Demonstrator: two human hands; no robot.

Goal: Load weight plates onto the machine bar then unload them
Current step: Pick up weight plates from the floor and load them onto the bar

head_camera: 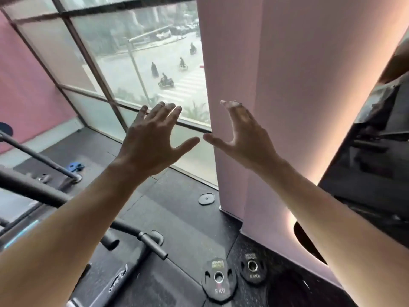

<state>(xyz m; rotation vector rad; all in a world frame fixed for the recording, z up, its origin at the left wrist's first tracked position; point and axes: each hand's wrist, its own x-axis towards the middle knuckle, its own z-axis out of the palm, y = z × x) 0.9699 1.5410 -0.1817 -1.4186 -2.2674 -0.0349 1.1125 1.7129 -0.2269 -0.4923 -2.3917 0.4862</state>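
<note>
Cropping large plate (287,291) at frame edge

the floor (177,209) looks like dark rubber matting, matt and finely speckled, laid in tiles with visible seams. two small weight plates (219,278) lying on it have a black rubbery coating with a dull sheen, printed lettering, and a bright polished metal ring around each centre hole. the machine bar (152,244) and the rest of the frame tubing are dark painted metal, smooth, satin rather than glossy. the pillar (254,107) is pale pink, smooth and matt, like painted plaster. the window (141,69) is clear glass, partly frosted lower down, set in dark matt metal framing. both hands (152,138) are bare skin.
</note>
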